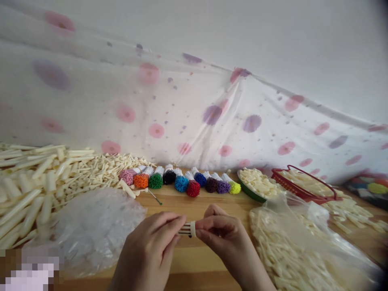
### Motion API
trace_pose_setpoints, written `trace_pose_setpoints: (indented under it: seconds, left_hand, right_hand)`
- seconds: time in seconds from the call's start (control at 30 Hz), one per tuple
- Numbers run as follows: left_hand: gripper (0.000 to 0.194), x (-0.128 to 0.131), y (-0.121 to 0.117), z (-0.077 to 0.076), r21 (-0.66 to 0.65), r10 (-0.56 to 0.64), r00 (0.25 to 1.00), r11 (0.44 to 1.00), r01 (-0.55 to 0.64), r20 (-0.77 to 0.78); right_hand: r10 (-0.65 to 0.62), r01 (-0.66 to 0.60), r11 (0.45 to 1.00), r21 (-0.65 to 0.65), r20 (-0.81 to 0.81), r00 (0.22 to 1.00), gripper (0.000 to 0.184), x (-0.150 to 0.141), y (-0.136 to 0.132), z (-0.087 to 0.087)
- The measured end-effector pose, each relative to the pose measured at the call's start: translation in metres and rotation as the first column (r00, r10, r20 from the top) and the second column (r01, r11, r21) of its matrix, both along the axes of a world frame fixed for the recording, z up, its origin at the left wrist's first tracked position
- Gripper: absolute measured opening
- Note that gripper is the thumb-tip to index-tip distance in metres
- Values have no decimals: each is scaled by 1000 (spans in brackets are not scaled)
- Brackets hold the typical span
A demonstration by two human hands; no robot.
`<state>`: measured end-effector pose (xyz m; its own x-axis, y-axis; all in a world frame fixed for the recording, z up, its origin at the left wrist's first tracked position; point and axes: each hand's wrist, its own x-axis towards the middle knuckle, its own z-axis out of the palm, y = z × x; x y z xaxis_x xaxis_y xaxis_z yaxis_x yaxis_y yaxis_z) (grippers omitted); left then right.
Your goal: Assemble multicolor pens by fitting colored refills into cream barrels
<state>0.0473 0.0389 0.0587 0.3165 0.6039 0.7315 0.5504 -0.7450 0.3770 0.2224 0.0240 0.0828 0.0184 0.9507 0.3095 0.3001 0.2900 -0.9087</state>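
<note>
Both my hands meet low in the middle of the view over a wooden table. My left hand pinches a small bunch of thin white sticks. My right hand pinches a small cream plastic cap at the end of those sticks. Beyond my hands lies a row of bundles of sticks with coloured tips: pink, orange, green, black, blue, red, purple, yellow-green.
A heap of cream plastic tubes fills the left. A crumpled clear bag lies front left. At right are a green bowl, a red basket and an open bag of cream pieces. A spotted sheet hangs behind.
</note>
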Motion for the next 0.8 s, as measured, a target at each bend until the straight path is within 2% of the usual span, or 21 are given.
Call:
trace_pose_setpoints:
  seconds: [0.2,0.3,0.6,0.8]
  left_hand:
    - [31,2,3,-6,-231,-68,995,969,83,75]
    - [32,4,4,-9,-272,-75,993,957,98,92]
    - [32,1,8,-15,-194,-77,997,978,79,18]
    - [33,-4,11,-18,9,-28,994,1000,30,-105]
  right_hand:
    - [55,-56,993,-102,-7,998,17,6,2,0]
    - [70,-74,988,-136,-37,997,21,10,3,-2]
    - [124,-148,968,-205,-126,984,23,12,6,-2]
    - [80,-116,969,-217,-169,982,27,4,11,-7]
